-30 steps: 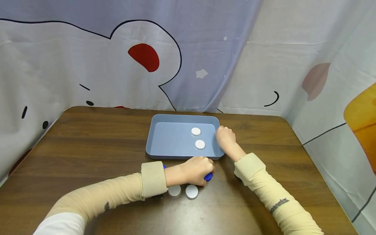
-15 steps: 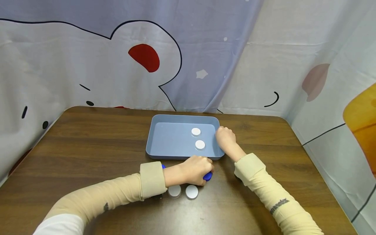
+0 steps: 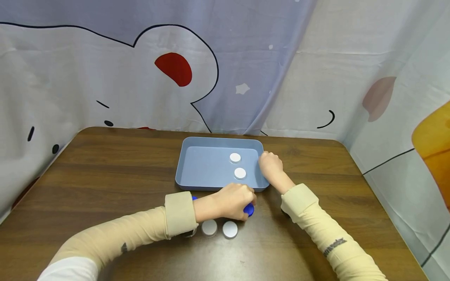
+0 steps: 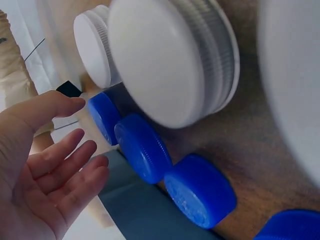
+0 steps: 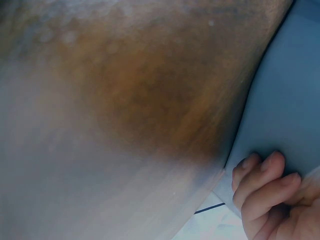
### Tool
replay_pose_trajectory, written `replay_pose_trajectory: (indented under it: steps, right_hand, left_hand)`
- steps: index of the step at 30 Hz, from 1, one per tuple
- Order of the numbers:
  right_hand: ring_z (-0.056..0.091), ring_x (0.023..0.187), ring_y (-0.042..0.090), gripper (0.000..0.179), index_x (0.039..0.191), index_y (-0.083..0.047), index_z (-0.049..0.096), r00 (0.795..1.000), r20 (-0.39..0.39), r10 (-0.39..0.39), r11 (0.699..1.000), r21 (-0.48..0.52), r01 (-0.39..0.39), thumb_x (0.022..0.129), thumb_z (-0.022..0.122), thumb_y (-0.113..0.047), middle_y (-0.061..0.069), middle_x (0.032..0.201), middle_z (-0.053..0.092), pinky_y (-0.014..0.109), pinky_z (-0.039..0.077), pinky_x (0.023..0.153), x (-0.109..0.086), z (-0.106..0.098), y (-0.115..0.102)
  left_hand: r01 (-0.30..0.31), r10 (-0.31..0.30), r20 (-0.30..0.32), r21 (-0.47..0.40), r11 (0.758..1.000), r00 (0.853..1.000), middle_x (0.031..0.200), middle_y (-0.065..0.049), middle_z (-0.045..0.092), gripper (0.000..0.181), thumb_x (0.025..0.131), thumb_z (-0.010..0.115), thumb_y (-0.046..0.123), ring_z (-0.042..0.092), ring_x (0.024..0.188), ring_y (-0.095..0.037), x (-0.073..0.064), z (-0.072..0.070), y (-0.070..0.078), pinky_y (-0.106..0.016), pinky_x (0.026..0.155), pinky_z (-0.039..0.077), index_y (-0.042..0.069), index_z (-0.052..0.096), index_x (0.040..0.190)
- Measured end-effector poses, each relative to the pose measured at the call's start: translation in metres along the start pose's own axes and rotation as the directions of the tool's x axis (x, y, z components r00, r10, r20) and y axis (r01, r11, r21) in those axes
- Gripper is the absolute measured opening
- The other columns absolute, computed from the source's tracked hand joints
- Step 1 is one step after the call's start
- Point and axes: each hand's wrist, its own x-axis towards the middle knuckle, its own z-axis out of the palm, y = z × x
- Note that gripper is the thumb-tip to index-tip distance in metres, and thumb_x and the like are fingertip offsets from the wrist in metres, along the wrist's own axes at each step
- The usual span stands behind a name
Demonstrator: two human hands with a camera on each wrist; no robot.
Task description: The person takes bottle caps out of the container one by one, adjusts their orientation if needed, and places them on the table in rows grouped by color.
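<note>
In the head view my left hand is low over the table in front of the tray, its thumb and fingers apart around a blue bottle cap. The left wrist view shows these fingers relaxed, the gap before the palm unfilled, fingertips right beside the farthest blue cap. My right hand grips the right rim of the blue-grey tray, fingers curled against its side. The tray holds two white screw caps, one farther back and one nearer.
More blue caps stand in a row, mostly hidden under the left forearm in the head view. White caps line up on the near side of that row. A patterned curtain hangs behind the wooden table.
My left hand has shifted very slightly toward the tray, with the wrist a touch to the left. The right hand, the tray and the white caps keep their places.
</note>
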Motion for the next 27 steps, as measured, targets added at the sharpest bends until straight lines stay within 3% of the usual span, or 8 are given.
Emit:
replay_pose_trajectory:
  steps: [21, 27]
  right_hand:
    - [0.066, 0.091, 0.045, 0.029, 0.094, 0.011, 0.060, 1.000, -0.012, -0.007, 1.000, 0.000, 0.007, 0.097, 0.044, -0.013, 0.030, 0.096, 0.067, 0.052, 0.055, 0.072, -0.001, -0.001, 0.000]
    - [0.066, 0.092, 0.045, 0.029, 0.096, 0.010, 0.061, 1.000, -0.004, 0.008, 1.000, 0.001, -0.008, 0.097, 0.043, -0.012, 0.030, 0.097, 0.067, 0.052, 0.055, 0.073, 0.001, 0.000, 0.001]
  left_hand:
    - [0.095, -0.096, -0.042, -0.025, 0.995, 0.994, 0.095, 0.004, 0.067, 0.029, 0.070, 0.080, 0.031, 0.064, 0.090, -0.013, -0.003, -0.024, -0.019, -0.032, 0.072, 0.055, 0.017, 0.072, 0.095]
    - [0.118, -0.121, -0.070, -0.038, 0.992, 0.990, 0.094, 0.001, 0.067, 0.033, 0.070, 0.080, 0.029, 0.064, 0.083, -0.013, 0.004, -0.031, -0.028, -0.032, 0.068, 0.055, 0.015, 0.071, 0.098]
